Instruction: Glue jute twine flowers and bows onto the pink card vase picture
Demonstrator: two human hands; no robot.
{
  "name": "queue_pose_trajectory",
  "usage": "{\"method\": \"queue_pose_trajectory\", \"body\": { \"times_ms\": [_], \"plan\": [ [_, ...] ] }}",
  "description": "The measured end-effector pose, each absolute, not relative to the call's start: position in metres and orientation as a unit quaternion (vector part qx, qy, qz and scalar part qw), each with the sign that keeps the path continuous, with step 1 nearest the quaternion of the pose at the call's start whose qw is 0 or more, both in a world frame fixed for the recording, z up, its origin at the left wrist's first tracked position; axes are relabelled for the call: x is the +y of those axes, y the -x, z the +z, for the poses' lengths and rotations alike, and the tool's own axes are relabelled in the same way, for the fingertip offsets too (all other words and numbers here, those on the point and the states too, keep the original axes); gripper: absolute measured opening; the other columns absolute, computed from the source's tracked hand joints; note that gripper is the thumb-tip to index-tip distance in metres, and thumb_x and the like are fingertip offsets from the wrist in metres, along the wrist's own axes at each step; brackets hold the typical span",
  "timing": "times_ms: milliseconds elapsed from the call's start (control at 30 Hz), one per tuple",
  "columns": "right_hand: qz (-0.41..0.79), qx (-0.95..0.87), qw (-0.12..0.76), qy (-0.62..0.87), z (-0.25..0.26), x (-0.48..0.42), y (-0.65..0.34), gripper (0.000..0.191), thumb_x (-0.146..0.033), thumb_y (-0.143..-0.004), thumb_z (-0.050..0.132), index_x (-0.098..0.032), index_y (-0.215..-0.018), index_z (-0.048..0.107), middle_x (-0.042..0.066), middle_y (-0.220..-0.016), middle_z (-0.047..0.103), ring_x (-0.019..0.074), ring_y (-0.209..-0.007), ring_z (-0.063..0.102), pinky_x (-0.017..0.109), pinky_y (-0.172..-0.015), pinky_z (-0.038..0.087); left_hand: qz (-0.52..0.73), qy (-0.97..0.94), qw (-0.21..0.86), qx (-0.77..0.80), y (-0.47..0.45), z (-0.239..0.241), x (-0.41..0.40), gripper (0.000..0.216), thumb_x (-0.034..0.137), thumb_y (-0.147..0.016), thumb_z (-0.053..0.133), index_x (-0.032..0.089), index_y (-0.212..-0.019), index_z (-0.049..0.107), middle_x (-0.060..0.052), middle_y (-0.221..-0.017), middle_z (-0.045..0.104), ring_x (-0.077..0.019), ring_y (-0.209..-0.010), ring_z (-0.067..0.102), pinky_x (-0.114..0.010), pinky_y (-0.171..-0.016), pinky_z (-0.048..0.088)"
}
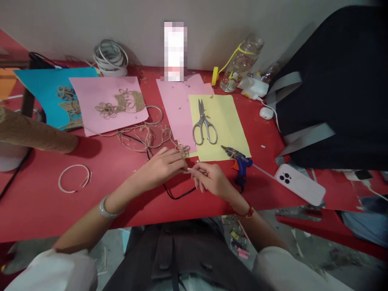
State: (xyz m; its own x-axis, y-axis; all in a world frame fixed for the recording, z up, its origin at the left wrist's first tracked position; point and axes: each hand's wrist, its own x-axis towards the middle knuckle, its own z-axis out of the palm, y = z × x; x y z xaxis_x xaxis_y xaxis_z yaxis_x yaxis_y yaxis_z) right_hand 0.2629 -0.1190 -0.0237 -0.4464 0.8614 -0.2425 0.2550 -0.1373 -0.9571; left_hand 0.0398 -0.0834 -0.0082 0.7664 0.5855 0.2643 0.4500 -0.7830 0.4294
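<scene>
My left hand (pixel 162 165) and my right hand (pixel 210 178) meet above the red tabletop (pixel 39 210), fingertips nearly touching. Whatever lies between those fingertips is too small to make out. A small looped jute twine curl (pixel 182 150) sits just above my left fingers, joined to a tangle of loose twine (pixel 142 137). A black cord (pixel 178 196) runs beneath both hands. Near my right hand lies a blue hot glue gun (pixel 239 163), on its side at the yellow paper's edge. Steel scissors (pixel 204 125) lie closed on the yellow paper (pixel 230 121).
A pink sheet with a jute design (pixel 109 103) overlaps a blue sheet (pixel 39 93) at left. A thick jute roll (pixel 33 133), a white ring (pixel 73 178), a phone (pixel 300 184), a plastic bottle (pixel 242 64) and a black bag (pixel 330 89) surround the work area.
</scene>
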Motion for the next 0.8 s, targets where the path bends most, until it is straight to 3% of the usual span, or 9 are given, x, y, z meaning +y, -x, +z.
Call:
{"method": "queue_pose_trajectory", "body": {
  "times_ms": [133, 233, 467, 800],
  "plan": [
    [0.574, -0.606, 0.288, 0.469, -0.026, -0.108, -0.27, 0.037, -0.048, -0.1, 0.056, -0.021, -0.075, 0.056, -0.005, -0.055, 0.058, 0.0073, -0.04, 0.05, 0.021, -0.046, 0.039, 0.242, -0.895, 0.202, 0.315, -0.036, -0.025, -0.075, 0.021, 0.033, -0.105, 0.053, 0.02, -0.11, 0.067, -0.008, -0.11, 0.071, -0.0192, -0.102, 0.062, -0.033, -0.09, 0.04],
    [0.508, -0.6, 0.336, 0.519, -0.039, -0.1, -0.275, 0.035, -0.047, -0.1, 0.057, -0.021, -0.076, 0.056, -0.005, -0.055, 0.057, 0.0081, -0.04, 0.049, 0.022, -0.046, 0.038, 0.28, -0.856, 0.198, 0.387, -0.029, -0.036, -0.072, 0.026, 0.031, -0.103, 0.055, 0.02, -0.125, 0.064, -0.011, -0.12, 0.068, -0.0218, -0.111, 0.061, -0.036, -0.096, 0.044],
    [0.415, -0.665, 0.289, 0.549, -0.061, -0.096, -0.269, 0.031, -0.039, -0.102, 0.053, -0.022, -0.076, 0.055, -0.003, -0.056, 0.057, 0.0107, -0.048, 0.052, 0.024, -0.056, 0.04, 0.235, -0.838, 0.145, 0.471, -0.034, -0.043, -0.086, 0.037, 0.036, -0.106, 0.045, 0.014, -0.128, 0.065, -0.013, -0.104, 0.063, -0.0245, -0.091, 0.057, -0.04, -0.084, 0.049],
    [0.411, -0.683, 0.227, 0.56, -0.056, -0.095, -0.262, 0.029, -0.04, -0.101, 0.053, -0.022, -0.079, 0.059, -0.002, -0.055, 0.057, 0.0139, -0.052, 0.054, 0.025, -0.057, 0.039, 0.148, -0.856, 0.141, 0.475, -0.042, -0.053, -0.093, 0.06, 0.048, -0.105, 0.041, 0.01, -0.152, 0.045, -0.017, -0.111, 0.057, -0.0282, -0.098, 0.051, -0.044, -0.09, 0.046]
  ]
}}
